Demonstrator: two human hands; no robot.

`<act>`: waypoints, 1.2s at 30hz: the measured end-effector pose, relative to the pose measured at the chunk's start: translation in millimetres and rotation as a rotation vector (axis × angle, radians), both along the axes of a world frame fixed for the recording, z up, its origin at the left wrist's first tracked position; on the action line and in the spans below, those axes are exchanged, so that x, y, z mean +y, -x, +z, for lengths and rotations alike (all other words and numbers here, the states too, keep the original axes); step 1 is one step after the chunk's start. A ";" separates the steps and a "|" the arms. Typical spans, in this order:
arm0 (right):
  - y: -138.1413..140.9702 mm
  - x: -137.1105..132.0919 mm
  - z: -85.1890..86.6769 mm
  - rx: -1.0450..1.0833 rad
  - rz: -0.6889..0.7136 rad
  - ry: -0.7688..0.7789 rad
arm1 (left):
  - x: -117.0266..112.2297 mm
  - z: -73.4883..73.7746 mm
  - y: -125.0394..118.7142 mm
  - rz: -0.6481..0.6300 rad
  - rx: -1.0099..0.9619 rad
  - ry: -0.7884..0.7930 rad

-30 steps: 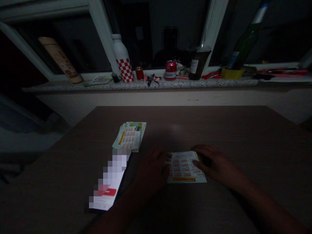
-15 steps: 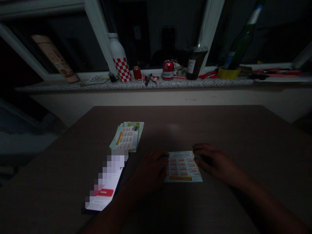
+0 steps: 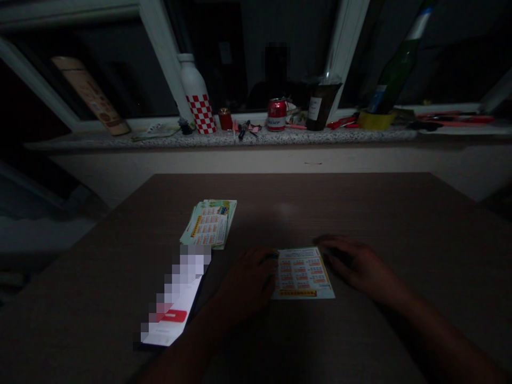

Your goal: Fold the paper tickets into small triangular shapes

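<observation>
printed card (image 3: 303,273) flat on the surface (image 3: 380,208), left hand (image 3: 250,282) over its left edge, can't tell that grip; right hand (image 3: 358,264) just beside it, grip loosely open, empty

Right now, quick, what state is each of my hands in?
Left hand: at the printed sheet's left edge; whether it grips can't be told.
Right hand: open, thumb and fingers apart, by the sheet's right edge.

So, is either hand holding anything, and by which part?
The left hand covers the left edge of the printed card; whether it grips there cannot be told. The right hand, beside the right edge, shows no hold.
</observation>
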State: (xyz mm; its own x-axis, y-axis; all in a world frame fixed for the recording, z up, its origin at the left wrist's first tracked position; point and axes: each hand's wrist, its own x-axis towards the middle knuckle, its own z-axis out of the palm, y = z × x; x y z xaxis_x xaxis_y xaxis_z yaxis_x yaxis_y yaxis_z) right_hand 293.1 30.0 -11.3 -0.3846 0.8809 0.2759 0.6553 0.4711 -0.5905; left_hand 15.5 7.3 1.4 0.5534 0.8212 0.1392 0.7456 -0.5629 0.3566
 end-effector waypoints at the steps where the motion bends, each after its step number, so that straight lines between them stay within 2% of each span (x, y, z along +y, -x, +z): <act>1: -1.7 1.0 -2.8 -0.031 -0.014 -0.009 | -0.2 0.2 -0.1 0.003 0.004 0.000; 7: -5.1 2.9 -11.1 -0.137 -0.016 -0.010 | -0.8 2.2 -0.4 0.001 0.014 0.007; 14: 3.4 -0.6 0.8 -0.029 0.068 0.042 | -0.3 2.8 -1.9 0.003 0.012 0.011; 24: 20.3 -11.6 8.8 0.095 0.117 0.005 | -1.5 5.4 -6.0 -0.003 0.007 0.010; 36: 41.8 -22.4 4.9 0.112 0.154 0.023 | -3.5 3.7 -24.9 -0.076 -0.002 0.031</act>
State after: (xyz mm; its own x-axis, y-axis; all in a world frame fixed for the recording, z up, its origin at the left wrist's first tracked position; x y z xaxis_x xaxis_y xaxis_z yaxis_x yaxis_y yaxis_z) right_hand 251.3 7.6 -6.5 -0.4835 0.8206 0.3047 0.5062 0.5461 -0.6675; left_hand 40.4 3.8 5.1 0.6143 0.7805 0.1157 0.7003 -0.6069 0.3758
